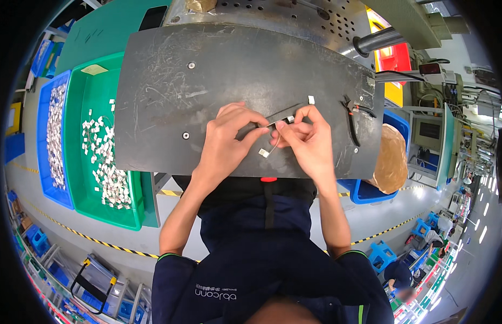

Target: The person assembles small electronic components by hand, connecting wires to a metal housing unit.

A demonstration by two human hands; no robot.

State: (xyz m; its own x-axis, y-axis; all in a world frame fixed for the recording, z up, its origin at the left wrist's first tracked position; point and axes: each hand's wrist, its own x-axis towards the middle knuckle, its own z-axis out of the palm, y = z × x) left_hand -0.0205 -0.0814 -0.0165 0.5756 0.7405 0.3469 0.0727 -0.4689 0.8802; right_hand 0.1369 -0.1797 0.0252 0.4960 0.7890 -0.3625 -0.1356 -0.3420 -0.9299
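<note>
Over the dark work plate (153,102), my left hand (229,135) pinches a thin cable with thumb and forefinger. My right hand (310,140) is closed on a small black-and-white connector (286,120) at the cable, fingertips close to the left ones. A white end piece (264,153) hangs on a thin wire below the fingers. Another white piece (311,100) lies just beyond the right hand, near a dark strand of cable. To the right rests a pair of cutting pliers (352,121) with black and orange handles, touched by neither hand.
At left, a green bin (78,135) contains many white-ended cables; beside it a blue bin (70,183) is full of small pieces. A blue crate (405,127) with brown wrapping (391,159) stands right. Beyond the plate is a perforated metal machine bed (251,19).
</note>
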